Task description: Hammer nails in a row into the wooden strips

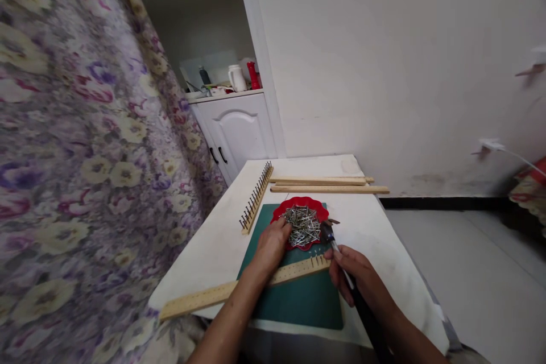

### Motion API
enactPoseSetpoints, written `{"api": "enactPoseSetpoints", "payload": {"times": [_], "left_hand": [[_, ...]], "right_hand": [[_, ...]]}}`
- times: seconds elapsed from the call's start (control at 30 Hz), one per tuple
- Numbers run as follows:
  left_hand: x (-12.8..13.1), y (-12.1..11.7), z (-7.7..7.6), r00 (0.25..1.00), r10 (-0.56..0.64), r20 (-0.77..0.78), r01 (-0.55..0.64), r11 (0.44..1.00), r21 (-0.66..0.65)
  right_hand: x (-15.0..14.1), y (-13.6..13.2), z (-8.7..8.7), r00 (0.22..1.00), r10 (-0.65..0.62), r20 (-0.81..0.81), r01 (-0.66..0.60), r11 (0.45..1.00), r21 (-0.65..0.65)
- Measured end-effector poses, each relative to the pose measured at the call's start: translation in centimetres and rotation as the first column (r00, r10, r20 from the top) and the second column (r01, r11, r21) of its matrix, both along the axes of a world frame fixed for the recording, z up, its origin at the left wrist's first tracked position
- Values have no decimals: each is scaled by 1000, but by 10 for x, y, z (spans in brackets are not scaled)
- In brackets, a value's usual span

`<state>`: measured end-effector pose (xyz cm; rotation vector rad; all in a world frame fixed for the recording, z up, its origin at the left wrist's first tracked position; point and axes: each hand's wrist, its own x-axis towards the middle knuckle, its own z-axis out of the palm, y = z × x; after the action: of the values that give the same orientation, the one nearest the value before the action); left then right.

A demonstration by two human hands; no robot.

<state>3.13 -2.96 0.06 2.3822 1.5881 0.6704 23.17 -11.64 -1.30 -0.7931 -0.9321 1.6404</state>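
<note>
My left hand (273, 243) reaches over the left rim of a red scalloped plate (324, 211), its fingers drawn together at the pile of silver nails (303, 226). Whether a nail is between the fingertips is hidden. In my right hand (356, 273) is a hammer (350, 281) with a dark grip, held at the shaft, its head by the plate's right edge. A long wooden strip (205, 298) with rows of holes lies slantwise under my left forearm. Several nails stand upright in its right end, close to my right fingers.
A green mat (298, 310) lies beneath the plate on the white-covered table (200, 256). Another strip studded with upright nails (256, 200) sits at the left. Bare wooden strips (328, 189) lie at the back. A floral curtain (106, 182) hangs at left, before a white cabinet (239, 131).
</note>
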Motion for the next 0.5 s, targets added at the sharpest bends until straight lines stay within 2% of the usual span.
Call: {"api": "enactPoseSetpoints", "payload": {"times": [0.1,0.17,0.23,0.3,0.37,0.43,0.5], "left_hand": [[3,-19,-3,998,-27,55,25,999,31],[10,-36,-7,975,-26,219,25,1000,6],[19,-52,-12,894,6,447,36,996,-86],[30,-65,-16,735,88,672,96,968,-232],[39,-74,-17,531,190,826,189,923,-334],[47,-78,-16,340,271,901,257,894,-366],[52,-80,-12,202,321,926,288,884,-369]], "right_hand": [[-1,1,-1,999,-14,29,14,1000,3],[-2,2,-3,997,-23,75,22,1000,13],[-4,1,-6,991,-40,125,36,999,34],[-6,0,-9,985,-67,159,59,997,55],[-8,-1,-12,978,-104,182,92,993,71],[-9,-2,-12,967,-141,212,126,989,83],[-11,-3,-11,960,-162,229,144,985,93]]}}
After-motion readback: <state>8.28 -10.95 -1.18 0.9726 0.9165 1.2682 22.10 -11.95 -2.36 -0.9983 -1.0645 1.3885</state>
